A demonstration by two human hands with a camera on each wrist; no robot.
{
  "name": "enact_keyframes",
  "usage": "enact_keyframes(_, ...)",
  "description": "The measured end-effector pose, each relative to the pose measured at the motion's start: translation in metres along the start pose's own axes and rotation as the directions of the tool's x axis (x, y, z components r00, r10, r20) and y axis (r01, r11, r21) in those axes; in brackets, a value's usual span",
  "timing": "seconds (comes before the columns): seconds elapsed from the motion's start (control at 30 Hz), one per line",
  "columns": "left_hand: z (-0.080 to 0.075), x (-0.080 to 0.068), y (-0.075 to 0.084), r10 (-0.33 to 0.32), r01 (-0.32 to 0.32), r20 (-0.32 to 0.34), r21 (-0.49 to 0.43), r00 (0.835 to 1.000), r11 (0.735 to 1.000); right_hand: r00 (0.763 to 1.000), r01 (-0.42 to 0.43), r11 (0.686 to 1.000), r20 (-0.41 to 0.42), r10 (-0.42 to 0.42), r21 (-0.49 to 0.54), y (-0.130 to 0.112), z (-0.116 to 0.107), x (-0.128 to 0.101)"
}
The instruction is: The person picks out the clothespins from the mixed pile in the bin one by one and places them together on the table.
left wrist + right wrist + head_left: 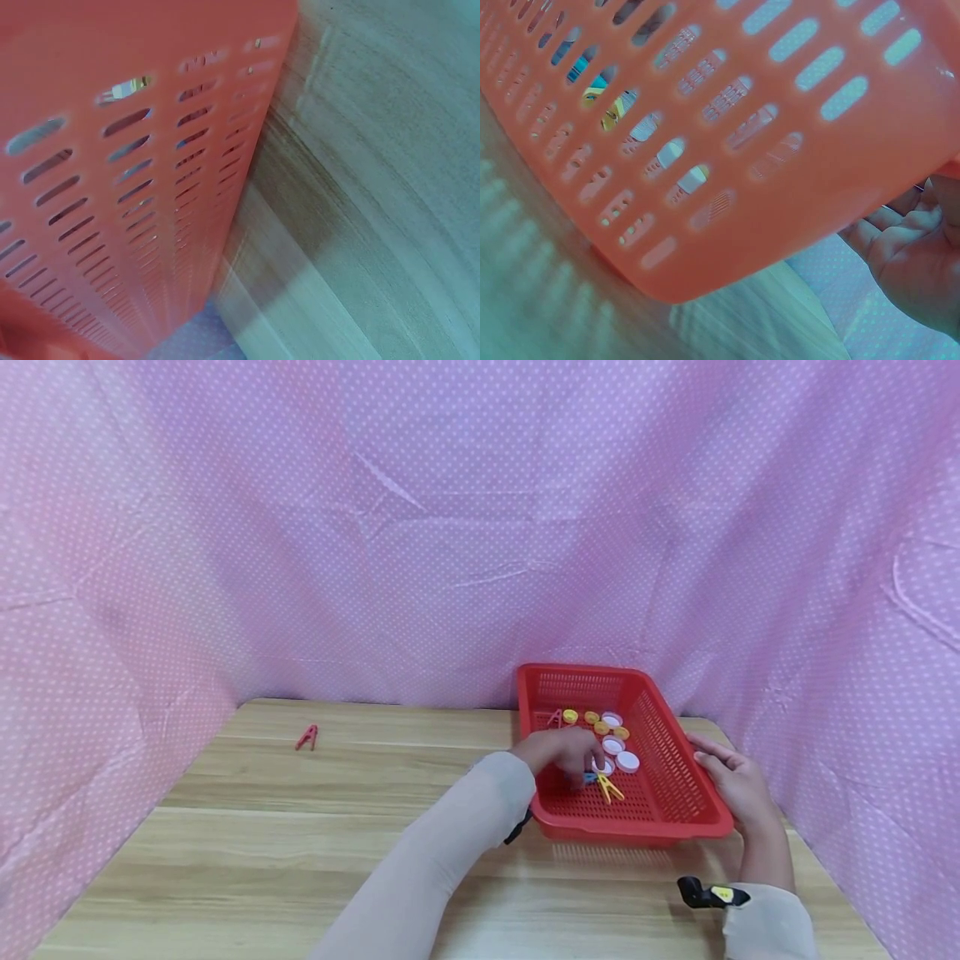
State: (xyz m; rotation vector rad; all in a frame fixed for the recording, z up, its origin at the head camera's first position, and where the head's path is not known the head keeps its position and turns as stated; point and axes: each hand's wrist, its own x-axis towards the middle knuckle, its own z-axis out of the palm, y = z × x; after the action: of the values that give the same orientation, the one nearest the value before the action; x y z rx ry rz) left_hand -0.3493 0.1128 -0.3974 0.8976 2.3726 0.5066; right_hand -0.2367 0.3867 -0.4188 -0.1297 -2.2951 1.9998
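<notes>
A red plastic basket (633, 827) stands at the right of the table, holding clothespins and bottle caps. My left hand (573, 752) reaches over its left wall, fingers pointing down at a blue clothespin (590, 777) and a yellow clothespin (609, 788). The hand partly covers the blue one; whether the fingers pinch it cannot be made out. My right hand (738, 785) grips the basket's right rim, thumb on top. In the right wrist view, part of the right hand (915, 255) shows beside the basket wall (795, 202), and blue and yellow pieces appear through the slots.
Several white caps (627, 762) and yellow caps (570, 716) lie in the basket, with a red clothespin (555, 718) near its left wall. Another red clothespin (307, 737) lies at the left of the wooden table (300, 835). A pink dotted curtain (480, 568) surrounds the back and sides.
</notes>
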Motion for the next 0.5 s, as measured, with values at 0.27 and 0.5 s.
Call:
enact_keyframes(0.27,-0.0053,-0.0033,-0.0020,-0.040,0.039,-0.019,-0.028,0.999,0.999,1.000,0.020,0.999,-0.003,-0.020,0.028,0.0012,-0.0001,0.0001)
enact_keyframes(0.5,-0.0050,-0.0027,-0.0029,-0.089,0.089,-0.019,-0.001,0.996,0.996,1.000,0.007,1.000,-0.017,-0.007,-0.002,0.0005,0.0005,0.0003)
